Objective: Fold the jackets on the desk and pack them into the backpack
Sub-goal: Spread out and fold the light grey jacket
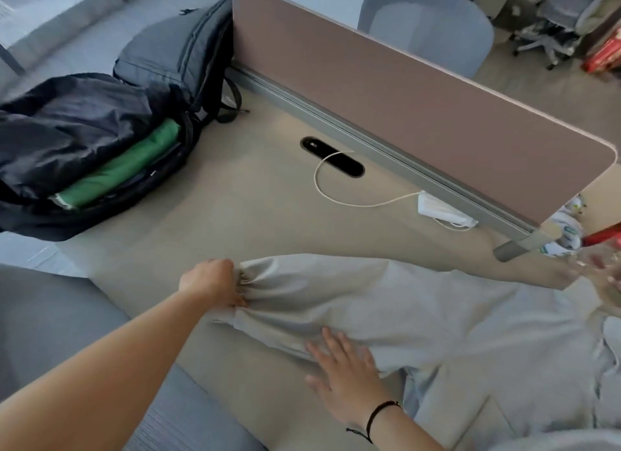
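Observation:
A pale grey jacket lies spread over the beige desk, one sleeve stretched out to the left. My left hand grips the bunched cuff of that sleeve. My right hand lies flat on the sleeve, fingers straight, a black cord around its wrist. At the desk's left end lies an open black backpack holding a folded green garment and a dark navy jacket.
A grey backpack leans against the brown divider panel at the back. A white cable runs from the black cable slot to a face mask. A grey chair sits at my lower left.

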Tool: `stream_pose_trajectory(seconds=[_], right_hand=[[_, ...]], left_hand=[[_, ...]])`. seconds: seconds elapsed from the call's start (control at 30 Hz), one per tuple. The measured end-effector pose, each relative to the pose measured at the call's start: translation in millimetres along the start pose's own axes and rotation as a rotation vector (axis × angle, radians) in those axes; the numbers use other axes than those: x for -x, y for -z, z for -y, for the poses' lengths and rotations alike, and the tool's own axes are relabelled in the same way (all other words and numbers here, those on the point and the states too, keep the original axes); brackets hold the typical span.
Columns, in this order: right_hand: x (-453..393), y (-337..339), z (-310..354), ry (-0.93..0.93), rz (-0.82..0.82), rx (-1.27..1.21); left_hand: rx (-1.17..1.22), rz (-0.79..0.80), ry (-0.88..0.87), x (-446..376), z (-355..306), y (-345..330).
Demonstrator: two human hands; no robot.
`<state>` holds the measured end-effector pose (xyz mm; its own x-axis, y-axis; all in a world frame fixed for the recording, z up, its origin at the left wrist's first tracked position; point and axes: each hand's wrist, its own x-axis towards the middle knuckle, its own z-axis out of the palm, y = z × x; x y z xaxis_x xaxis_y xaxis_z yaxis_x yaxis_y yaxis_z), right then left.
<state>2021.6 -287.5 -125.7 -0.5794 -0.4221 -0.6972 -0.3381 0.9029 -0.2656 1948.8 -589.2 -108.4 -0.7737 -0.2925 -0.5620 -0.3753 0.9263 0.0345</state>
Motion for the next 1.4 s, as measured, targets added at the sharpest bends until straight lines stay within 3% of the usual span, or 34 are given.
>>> stream_pose_trajectory(seconds=[0.13,0.2,0.3,0.4,0.53,0.6,0.7,0.8,0.87,0.97,1.17,1.4], right_hand=[[-4,21,1,-0.056,-0.013,-0.254],[3,42,8,-0.097,0.024,-0.596],[36,70,3,-0.214,0.056,-1.298],[78,88,-25,-0.204,-0.038,-1.803],[143,94,-80,-0.170,-0.130,-2.054],[182,87,-108,-0.175,-0.258,-2.058],[241,65,-160,-0.240,-0.470,-1.834],[293,24,-221,-0.263,-0.477,-1.715],[325,-14,-259,-0.315,-0.479,-1.732],[364,-83,-302,-0.460,-0.476,-1.754],[369,-187,-329,-0.552,-0.350,-1.579],[384,-198,-322,-0.417,-0.455,-1.489]], left_hand=[[0.110,-0.038,-0.143,9,-18,27],[0.114,-0.024,-0.256,23,-38,48],[0.130,0.027,-0.440,64,-90,77],[0.270,0.157,-0.594,114,-156,85],[0.544,0.521,-0.772,177,-230,78],[0.533,0.665,-0.876,206,-256,69],[0.641,0.730,-0.975,239,-290,41],[0.832,0.615,-0.942,259,-325,0],[0.844,0.415,-0.858,262,-348,-35],[0.625,0.122,-0.720,263,-366,-85],[-0.065,0.056,-0.684,281,-350,-160],[-0.183,0.013,-0.702,311,-356,-185]])
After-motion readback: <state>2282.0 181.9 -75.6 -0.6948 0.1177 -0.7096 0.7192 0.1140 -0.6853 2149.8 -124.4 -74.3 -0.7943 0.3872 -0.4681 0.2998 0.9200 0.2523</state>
